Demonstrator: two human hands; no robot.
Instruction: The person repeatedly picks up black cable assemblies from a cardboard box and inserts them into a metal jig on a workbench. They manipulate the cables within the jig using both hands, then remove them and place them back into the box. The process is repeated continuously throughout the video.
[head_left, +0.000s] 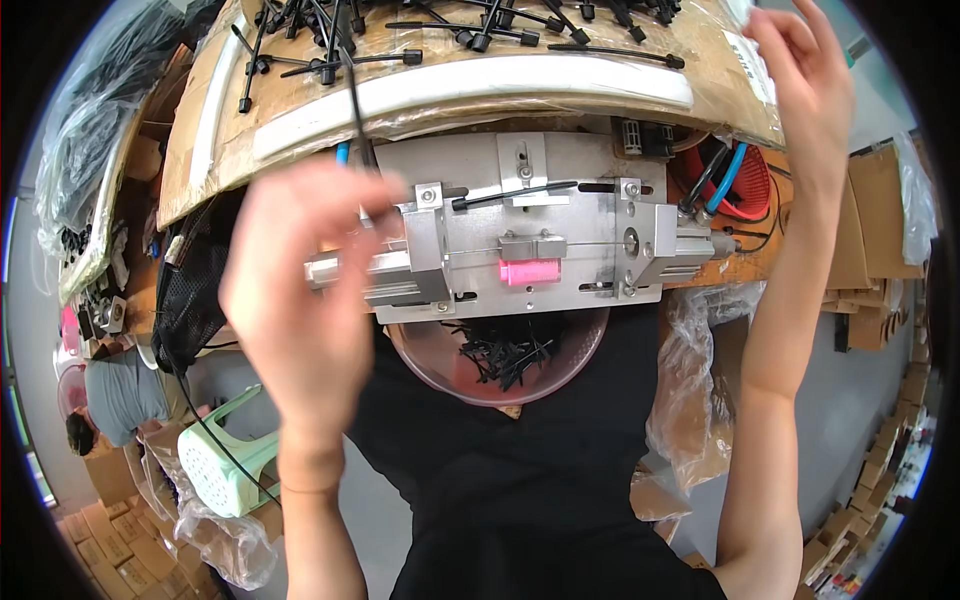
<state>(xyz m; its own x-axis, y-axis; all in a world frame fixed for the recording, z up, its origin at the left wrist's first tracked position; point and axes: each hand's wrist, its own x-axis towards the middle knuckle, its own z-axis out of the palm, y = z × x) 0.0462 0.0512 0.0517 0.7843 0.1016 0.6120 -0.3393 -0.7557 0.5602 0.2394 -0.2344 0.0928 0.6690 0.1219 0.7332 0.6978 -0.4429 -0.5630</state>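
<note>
Looks like the feeding step: left hand (305, 300), fingers pinching a black cable tie (352, 95), hovers at the metal jig (520, 230) on the tabletop's near edge, right hand (805, 80), fingers loosely spread, reaching the far-right pile; next it needs careful slotting.

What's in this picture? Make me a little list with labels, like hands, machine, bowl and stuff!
Left hand: left hand, blurred, raised in front of the metal machine, fingers around a black cable tie
Right hand: right hand, lifted high near the cardboard tray, fingers spread, holding nothing visible
Machine: silver block with a glowing pink part and a cable tie lying on top
Tray: many loose black cable ties along a white strip
Bowl: clear pinkish bowl under the machine, with black cut bits inside
Nearby: pale green plastic stool, cardboard boxes
</note>
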